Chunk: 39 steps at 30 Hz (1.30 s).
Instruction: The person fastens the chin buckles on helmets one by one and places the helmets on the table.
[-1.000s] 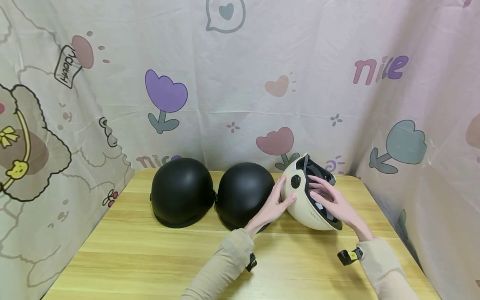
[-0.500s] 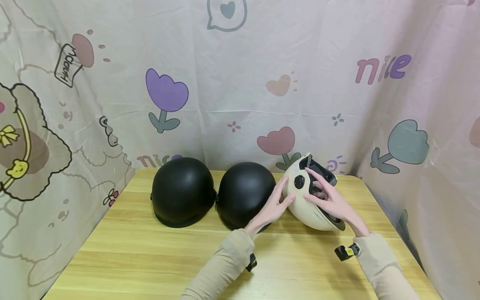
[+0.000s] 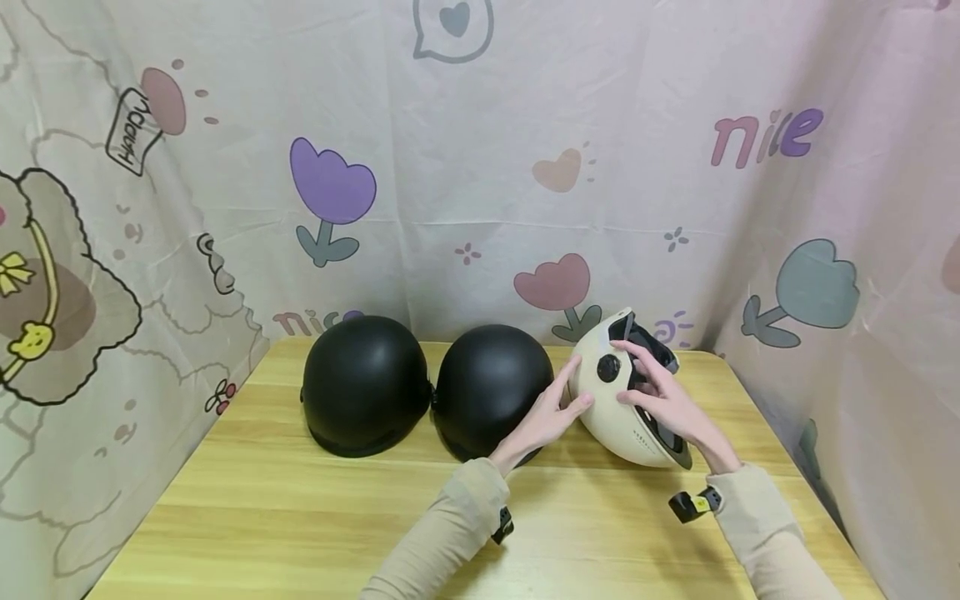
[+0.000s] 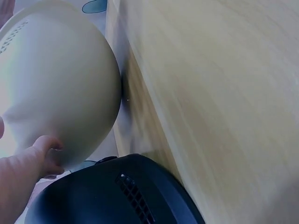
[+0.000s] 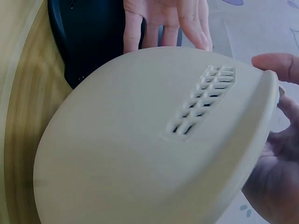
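A cream helmet [image 3: 615, 417] lies tipped on its crown side at the right of the table, its dark lined opening facing up and right. My left hand [image 3: 546, 421] touches its crown with thumb and fingers spread, between it and a black helmet [image 3: 491, 383]. At the opening's edge is my right hand [image 3: 667, 404], its thumb and forefinger apart and lightly bent; its other fingers are partly hidden. In the right wrist view the slotted vent [image 5: 201, 102] shows close up, with the right thumb side [image 5: 278, 65] by the rim.
Another black helmet [image 3: 365, 387] stands dome up at the left, beside the middle one. All stand on a wooden table [image 3: 300, 517]. A printed cloth [image 3: 465, 150] hangs behind and at both sides.
The right hand has shifted from inside the cream helmet's opening to its near edge. The cream helmet has moved slightly right and turned a little; the left hand has barely moved.
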### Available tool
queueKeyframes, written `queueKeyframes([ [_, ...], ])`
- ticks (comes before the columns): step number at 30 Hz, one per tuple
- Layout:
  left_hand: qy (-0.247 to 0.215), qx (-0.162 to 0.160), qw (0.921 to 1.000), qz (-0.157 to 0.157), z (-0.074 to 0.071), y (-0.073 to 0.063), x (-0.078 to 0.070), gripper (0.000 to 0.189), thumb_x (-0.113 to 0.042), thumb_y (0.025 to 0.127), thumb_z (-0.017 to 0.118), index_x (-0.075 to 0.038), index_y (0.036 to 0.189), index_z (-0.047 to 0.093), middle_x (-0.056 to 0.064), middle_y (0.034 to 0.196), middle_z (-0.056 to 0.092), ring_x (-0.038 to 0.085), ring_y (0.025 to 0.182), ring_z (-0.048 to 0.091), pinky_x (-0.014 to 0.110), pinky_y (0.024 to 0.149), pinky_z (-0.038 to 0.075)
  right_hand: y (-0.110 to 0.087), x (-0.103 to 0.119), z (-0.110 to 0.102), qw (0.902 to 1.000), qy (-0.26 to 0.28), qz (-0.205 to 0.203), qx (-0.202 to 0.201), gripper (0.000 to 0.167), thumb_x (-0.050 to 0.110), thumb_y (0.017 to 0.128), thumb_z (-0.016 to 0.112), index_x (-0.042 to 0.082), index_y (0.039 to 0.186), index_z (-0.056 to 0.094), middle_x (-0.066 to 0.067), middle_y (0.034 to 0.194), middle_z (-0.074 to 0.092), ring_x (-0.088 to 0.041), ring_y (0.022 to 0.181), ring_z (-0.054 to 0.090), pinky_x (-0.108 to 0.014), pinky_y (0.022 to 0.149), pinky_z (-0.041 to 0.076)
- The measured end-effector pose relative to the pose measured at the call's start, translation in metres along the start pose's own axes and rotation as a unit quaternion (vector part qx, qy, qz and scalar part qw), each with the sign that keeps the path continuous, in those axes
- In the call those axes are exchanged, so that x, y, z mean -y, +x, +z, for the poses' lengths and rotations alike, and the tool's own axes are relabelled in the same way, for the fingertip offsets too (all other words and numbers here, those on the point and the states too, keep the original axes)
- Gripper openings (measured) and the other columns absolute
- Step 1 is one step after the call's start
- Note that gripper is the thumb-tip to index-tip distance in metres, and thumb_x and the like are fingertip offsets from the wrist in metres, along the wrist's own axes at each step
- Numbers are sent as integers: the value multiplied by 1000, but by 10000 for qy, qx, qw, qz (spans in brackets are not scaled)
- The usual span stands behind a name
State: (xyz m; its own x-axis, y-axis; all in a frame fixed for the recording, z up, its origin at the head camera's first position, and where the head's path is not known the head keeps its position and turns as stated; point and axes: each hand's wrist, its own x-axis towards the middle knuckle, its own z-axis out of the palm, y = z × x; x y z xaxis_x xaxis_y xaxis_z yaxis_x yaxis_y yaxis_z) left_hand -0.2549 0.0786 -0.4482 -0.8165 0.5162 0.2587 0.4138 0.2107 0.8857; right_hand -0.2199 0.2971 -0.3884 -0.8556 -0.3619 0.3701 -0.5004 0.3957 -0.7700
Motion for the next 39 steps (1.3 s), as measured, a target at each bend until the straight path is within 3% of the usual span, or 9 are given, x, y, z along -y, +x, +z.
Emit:
queueKeyframes([
  [4, -284, 48, 9995, -115, 1, -1, 2, 72, -37, 104, 55, -28, 163, 14, 1, 170, 17, 28, 152, 29, 43, 120, 37, 0, -2, 0, 9992, 307, -133, -224, 67, -10, 88, 63, -1, 148, 35, -25, 126, 60, 3, 105, 63, -18, 84, 55],
  [9, -531, -8, 9985, -93, 2, -1, 3, 74, -37, 102, 58, -30, 162, 16, 1, 170, 18, 27, 150, 32, 36, 118, 38, -3, -3, -3, 9969, 633, -39, -475, 66, -12, 88, 62, -1, 147, 33, 6, 123, 61, 1, 104, 65, -17, 85, 54],
  [12, -663, -9, 9978, 9, 1, -1, 4, 74, -33, 102, 60, -28, 162, 19, 1, 170, 18, 24, 151, 31, 33, 117, 38, -5, -3, -5, 9957, 763, 46, -527, 67, -12, 89, 62, 1, 148, 33, 14, 121, 63, 0, 102, 66, -17, 85, 55],
  [18, -931, 45, 9956, -14, -1, -2, 5, 74, -28, 100, 65, -29, 161, 23, 2, 170, 19, 24, 152, 29, 36, 117, 38, -7, -1, -7, 9937, 930, 79, -615, 67, -11, 90, 61, 4, 149, 33, 15, 117, 67, -2, 97, 68, -20, 82, 56],
  [25, -978, 146, 9951, -15, -3, -4, 5, 77, -29, 99, 66, -34, 161, 20, 6, 171, 9, 27, 151, 32, 41, 113, 45, -10, -3, -9, 9848, 1566, 195, -728, 68, -13, 91, 58, 9, 150, 33, 12, 116, 69, -5, 92, 70, -23, 78, 58],
  [30, -953, 161, 9953, -2, -2, -5, 4, 79, -31, 98, 66, -37, 161, 18, 5, 171, 4, 27, 151, 30, 41, 114, 43, -10, -6, -9, 9777, 1964, 113, -739, 68, -16, 90, 55, 11, 149, 35, 9, 117, 68, -7, 92, 71, -24, 78, 60],
  [34, -944, 153, 9954, -46, -2, -5, 4, 81, -33, 98, 67, -38, 161, 16, 4, 171, 2, 26, 153, 26, 39, 117, 38, -11, -6, -10, 9712, 2270, 9, -719, 68, -19, 90, 52, 11, 148, 35, 6, 120, 67, -9, 94, 72, -26, 79, 61],
  [39, -1041, -14, 9945, -94, -2, -5, 2, 84, -32, 96, 69, -36, 161, 17, 2, 171, 7, 21, 154, 22, 38, 120, 33, -12, -5, -11, 9539, 2899, -184, -753, 67, -22, 91, 47, 7, 149, 30, 0, 125, 64, -13, 98, 73, -27, 80, 61],
])
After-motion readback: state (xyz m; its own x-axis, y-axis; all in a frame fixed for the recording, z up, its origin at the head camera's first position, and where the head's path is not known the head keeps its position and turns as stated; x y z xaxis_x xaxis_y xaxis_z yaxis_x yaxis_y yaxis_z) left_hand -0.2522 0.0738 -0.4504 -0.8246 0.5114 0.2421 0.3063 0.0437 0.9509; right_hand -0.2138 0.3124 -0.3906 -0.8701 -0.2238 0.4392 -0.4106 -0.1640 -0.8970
